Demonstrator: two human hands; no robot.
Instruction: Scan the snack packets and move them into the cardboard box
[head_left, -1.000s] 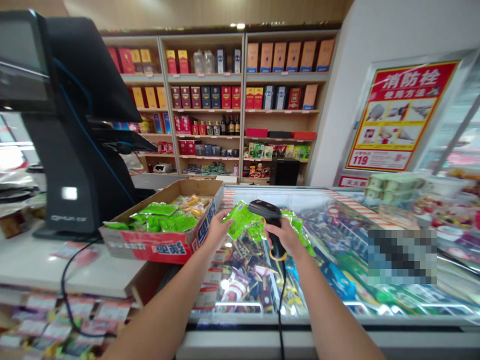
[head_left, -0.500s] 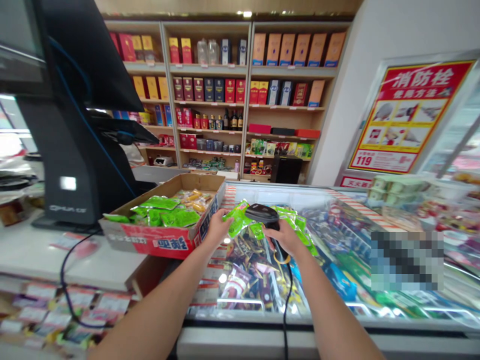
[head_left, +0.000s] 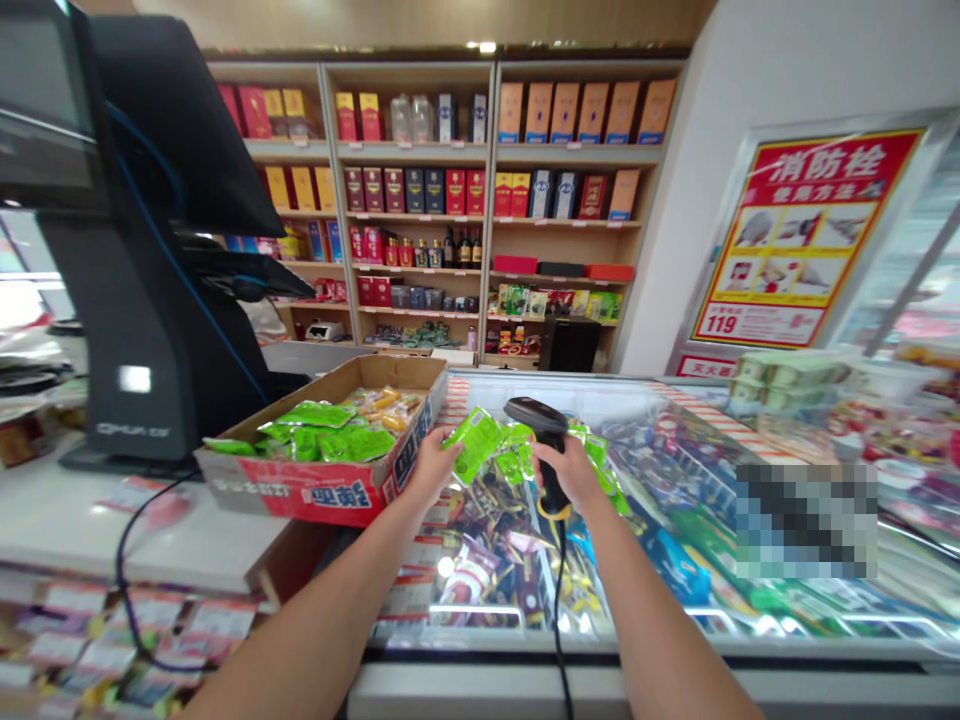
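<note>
My left hand (head_left: 436, 465) pinches the edge of a green snack packet (head_left: 475, 443), its flat face turned up. In my right hand (head_left: 571, 470) is a black barcode scanner (head_left: 541, 412), gripped by its handle, with the head pointing left above the packet's right side. A cable (head_left: 561, 600) hangs from the scanner's handle. More green packets (head_left: 598, 450) lie on the freezer's glass top, behind and beside the scanner. Left of my left hand stands an open cardboard box (head_left: 300, 500) with green packets and yellowish packets inside.
The glass-topped freezer (head_left: 525, 655) holds many wrapped ice creams. A black checkout terminal (head_left: 142, 330) stands at left on the white counter (head_left: 225, 545). Egg cartons (head_left: 780, 375) sit at the right. Stocked shelves (head_left: 420, 155) line the back wall.
The scanner has lifted slightly and moved away from the packet in my left hand, so more of that packet shows. The packet is now turned flatter toward me. The view has shifted slightly.
</note>
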